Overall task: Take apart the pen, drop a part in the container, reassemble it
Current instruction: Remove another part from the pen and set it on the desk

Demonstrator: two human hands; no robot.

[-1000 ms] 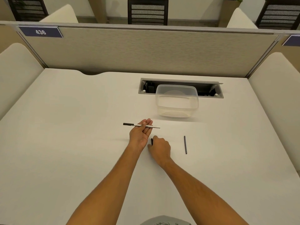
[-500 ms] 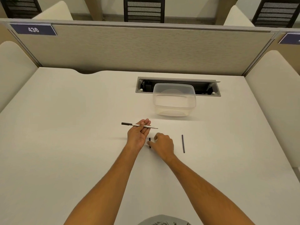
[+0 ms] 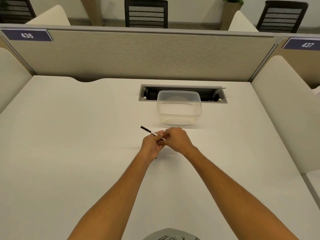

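White counter, pen between both hands

Cream-white laminate covers the broad counter, bare and open to the left and right of the person's forearms. Its far edge meets a beige fabric divider panel; cream padded side screens close in the left and right edges.

Both hands meet above the middle of the counter. The left hand is curled around the slim white pen barrel with a black end, which slants up and to the left, its black end sticking out past the fingers. The right hand is closed at the barrel's near end, fingertips pinched together there; whether a small part sits in that pinch cannot be told, since the fingers hide it.

Just beyond the hands stands a clear, lidless rectangular plastic container, near the right hand but apart from it. Nothing lies between hand and container. Behind the container, touching its far side in this view, a grey recessed cable tray is sunk into the counter.

A small dark piece peeks out on the counter beside the left wrist, mostly hidden.

Dark blue number plates reading 436 and 437 sit on the divider's top corners, and black slatted chairs stand beyond it.
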